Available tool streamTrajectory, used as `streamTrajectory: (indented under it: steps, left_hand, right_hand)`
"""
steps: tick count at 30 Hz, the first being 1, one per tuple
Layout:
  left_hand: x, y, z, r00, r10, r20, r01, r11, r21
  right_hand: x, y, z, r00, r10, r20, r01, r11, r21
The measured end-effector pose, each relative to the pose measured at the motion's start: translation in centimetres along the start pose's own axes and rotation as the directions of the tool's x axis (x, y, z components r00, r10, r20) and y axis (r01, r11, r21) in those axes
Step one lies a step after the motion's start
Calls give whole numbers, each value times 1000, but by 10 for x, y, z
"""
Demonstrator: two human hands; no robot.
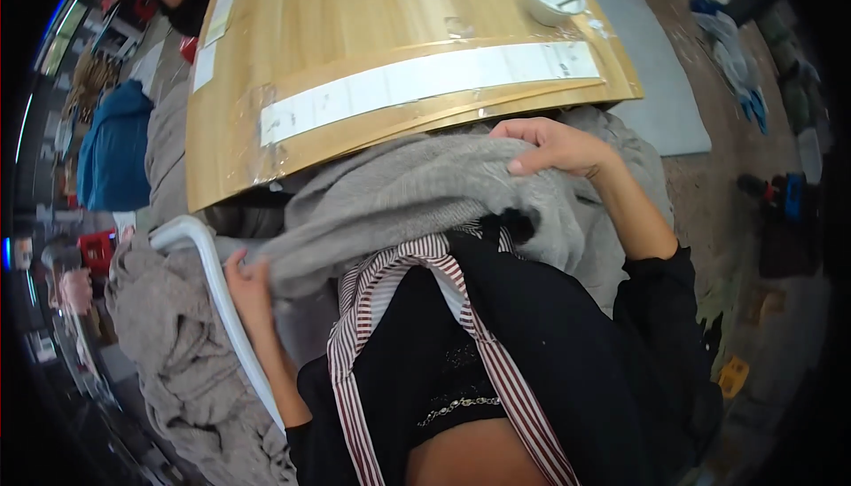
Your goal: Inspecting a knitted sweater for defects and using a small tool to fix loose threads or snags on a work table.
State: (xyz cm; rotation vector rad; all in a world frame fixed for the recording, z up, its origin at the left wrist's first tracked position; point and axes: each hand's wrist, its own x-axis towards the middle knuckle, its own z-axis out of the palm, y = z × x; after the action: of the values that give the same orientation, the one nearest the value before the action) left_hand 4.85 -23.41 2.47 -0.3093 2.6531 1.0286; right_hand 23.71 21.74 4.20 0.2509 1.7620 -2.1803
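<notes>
Both hands are closed in a grip, the left hand (248, 280) low with its forearm raised, the right hand (554, 146) higher, its fingers curled downward.

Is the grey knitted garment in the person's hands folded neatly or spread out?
Neither: the grey knitted garment is bunched and draped in loose folds, gripped by the left hand and right hand at opposite ends.

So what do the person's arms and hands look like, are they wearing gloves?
No gloves. The left hand and right hand are bare, with no rings or watch that I can see. Both forearms are bare too, because the black sleeves are pushed up near the elbows. The sleeves look plain and dark, with no pattern.
</notes>
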Motion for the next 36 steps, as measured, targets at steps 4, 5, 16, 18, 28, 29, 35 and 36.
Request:
streamTrajectory:
  steps: [4, 5, 16, 18, 28, 29, 35, 36]
  left_hand:
    - [-25, 18, 66, 673, 729, 125, -723, 684, -98]
    - [-34, 37, 80, 580, 809, 97, -778, 585, -229]
    - [-17, 149, 121, 561, 618, 550, -200, 747, -635]
    - [-14, 162, 116, 449, 566, 691, 41, 760, -649]
    - [76, 156, 2, 792, 501, 350, 134, 416, -900]
    - [85, 144, 12, 800, 459, 387, 130, 497, -858]
    - [123, 88, 97, 890, 351, 293, 26, 601, -799]
    - [129, 87, 104, 902, 337, 268, 21, 588, -809]
  right_hand:
    - [75, 31, 18, 993, 104, 58, -119, 872, 476]
    - [87, 37, 23, 990, 128, 55, -139, 877, 460]
    - [65, -27, 70, 674, -521, -523, 282, 837, -469]
    - [62, -27, 95, 730, -583, -356, 237, 706, -668]
    - [-55, -17, -53, 814, -15, -581, -165, 953, -255]
    - [-63, -18, -70, 816, -84, -572, -50, 976, -214]
    - [29, 20, -132, 802, -102, -588, 93, 995, -46]
    - [43, 25, -138, 748, -68, -660, 55, 998, -41]
